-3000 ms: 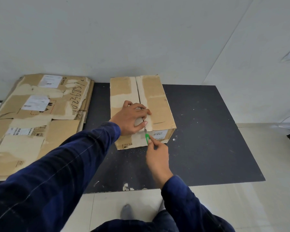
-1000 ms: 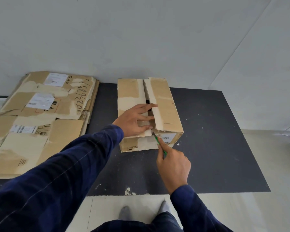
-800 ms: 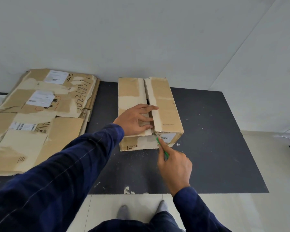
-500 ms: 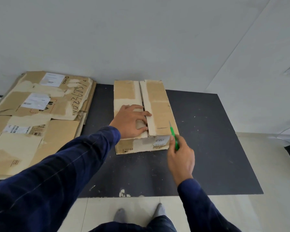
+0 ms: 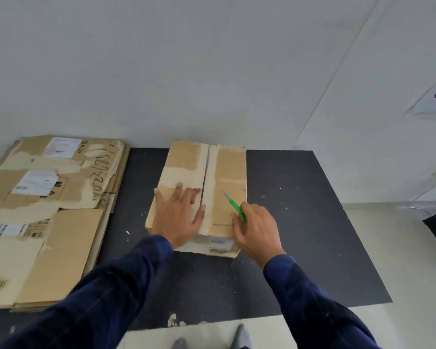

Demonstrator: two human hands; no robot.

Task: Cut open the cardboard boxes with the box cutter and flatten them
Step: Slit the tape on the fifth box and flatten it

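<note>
Box (image 5: 227, 170) looks light and stiff, so I hold its top: left hand (image 5: 176, 219) flat, fingers wide, right hand (image 5: 258, 229) gripping the cutter (image 5: 237, 209).

We noted that the left hand (image 5: 179, 217), whose fingers had been hooked into the seam (image 5: 207, 170) of the cardboard box (image 5: 186, 157), had flattened out, fingers spread on the left flap (image 5: 184, 172). The right hand (image 5: 257, 227) had carried the green box cutter (image 5: 237, 209) from the seam's near end to above the right flap (image 5: 230, 170), blade pointing away. The gap at the seam, open a second earlier, had narrowed to a thin line.
</note>
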